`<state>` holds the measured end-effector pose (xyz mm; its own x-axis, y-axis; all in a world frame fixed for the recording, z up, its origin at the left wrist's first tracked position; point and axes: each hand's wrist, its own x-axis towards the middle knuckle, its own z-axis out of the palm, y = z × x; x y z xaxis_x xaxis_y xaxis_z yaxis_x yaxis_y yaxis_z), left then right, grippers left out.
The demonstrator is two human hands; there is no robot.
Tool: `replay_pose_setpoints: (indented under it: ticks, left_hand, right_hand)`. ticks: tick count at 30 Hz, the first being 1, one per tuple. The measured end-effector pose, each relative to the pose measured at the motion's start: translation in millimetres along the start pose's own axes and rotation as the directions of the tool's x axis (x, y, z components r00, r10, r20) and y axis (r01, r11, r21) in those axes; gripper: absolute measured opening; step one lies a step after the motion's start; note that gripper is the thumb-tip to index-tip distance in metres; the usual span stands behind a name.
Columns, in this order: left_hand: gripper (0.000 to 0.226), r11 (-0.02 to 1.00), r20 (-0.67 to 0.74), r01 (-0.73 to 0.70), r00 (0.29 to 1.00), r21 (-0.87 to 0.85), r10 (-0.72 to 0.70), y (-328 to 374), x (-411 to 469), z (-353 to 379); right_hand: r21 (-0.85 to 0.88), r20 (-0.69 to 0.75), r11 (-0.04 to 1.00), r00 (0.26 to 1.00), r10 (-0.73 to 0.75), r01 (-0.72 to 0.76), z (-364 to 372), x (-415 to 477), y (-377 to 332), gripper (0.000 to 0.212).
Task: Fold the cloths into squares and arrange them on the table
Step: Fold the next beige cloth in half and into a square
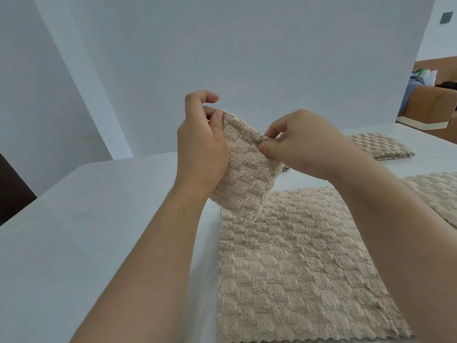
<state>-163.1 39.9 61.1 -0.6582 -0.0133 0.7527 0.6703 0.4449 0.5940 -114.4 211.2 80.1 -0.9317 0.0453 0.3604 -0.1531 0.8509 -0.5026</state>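
Both hands hold a folded beige fleece cloth (247, 177) up in the air above the white table (86, 231). My left hand (201, 144) pinches its upper left corner with thumb and fingers. My right hand (304, 142) pinches the upper right corner, so the top edge runs between the two hands. The cloth hangs down, its lower edge just above a larger beige cloth (296, 268) that lies flat and unfolded on the table.
A folded beige cloth (380, 146) lies at the back right of the table. Another flat beige cloth (437, 194) lies at the right edge of view. A white wall stands behind the table; brown furniture is at the far right.
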Motion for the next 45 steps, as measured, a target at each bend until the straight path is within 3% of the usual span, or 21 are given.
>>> replay_pose_setpoints:
  ticks: [6,9,12,15,17,19,24,27,30,32,34,38,42,45]
  left_hand:
    - [0.02,1.0,-0.016,-0.022,1.0,0.021,0.023,0,1,-3]
    - [0.033,0.994,0.006,0.107,0.994,-0.021,-0.107,-1,4,-4]
    - [0.053,0.945,0.187,0.313,0.938,-0.094,-0.292,-10,10,-9]
    - [0.071,0.872,0.417,0.472,0.825,-0.134,-0.382,-15,10,-15]
    - [0.042,0.852,0.462,0.505,0.794,-0.137,-0.396,-18,9,-15]
    - [0.024,0.877,0.448,0.469,0.81,-0.109,-0.378,-19,9,-13]
    - [0.037,0.973,0.265,0.217,0.936,0.082,-0.231,-16,8,-3]
    - [0.04,0.985,0.169,0.092,0.979,0.144,-0.116,-16,5,-1]
    - [0.036,0.99,0.083,0.088,0.992,0.111,-0.097,-18,4,0]
    - [0.035,0.99,0.045,0.122,0.991,0.064,-0.125,-19,5,2]
    - [0.035,0.985,0.022,0.172,0.985,0.027,-0.172,-22,6,3]
    - [0.04,0.97,-0.001,0.244,0.97,0.025,-0.244,-28,7,6]
    - [0.044,0.966,-0.027,0.204,0.979,0.161,-0.202,-28,1,11]
    - [0.044,0.961,-0.024,0.201,0.979,0.192,-0.201,-27,-2,13]
  right_hand:
    - [0.068,0.036,0.998,0.999,-0.004,0.002,-5,1,4,0.024]
    - [0.121,0.044,0.993,0.999,-0.009,0.004,-6,3,7,0.021]
    - [0.08,0.0,0.996,0.999,-0.037,0.037,-7,5,11,0.02]
    - [0.068,-0.004,0.997,0.999,-0.034,0.035,-8,6,13,0.018]
    - [0.07,0.012,0.997,0.999,-0.029,0.028,-8,6,15,0.017]
    - [0.101,0.016,0.995,1.0,-0.025,0.023,-9,6,17,0.018]
    - [0.297,-0.055,0.955,0.998,0.039,-0.021,-5,12,22,0.023]
    - [0.516,-0.008,0.85,0.992,0.129,-0.107,2,18,26,0.032]
    - [0.652,0.196,0.718,0.969,0.15,-0.243,7,20,28,0.042]
    - [0.651,0.303,0.694,0.944,0.131,-0.306,13,18,28,0.048]
    - [0.651,0.321,0.689,0.938,0.132,-0.32,18,17,25,0.046]
    - [0.687,0.194,0.664,0.955,0.226,-0.297,30,20,13,0.044]
    - [0.439,-0.097,0.88,0.964,0.249,-0.183,41,16,3,0.044]
    - [0.355,-0.193,0.929,0.964,0.182,-0.105,44,11,3,0.038]
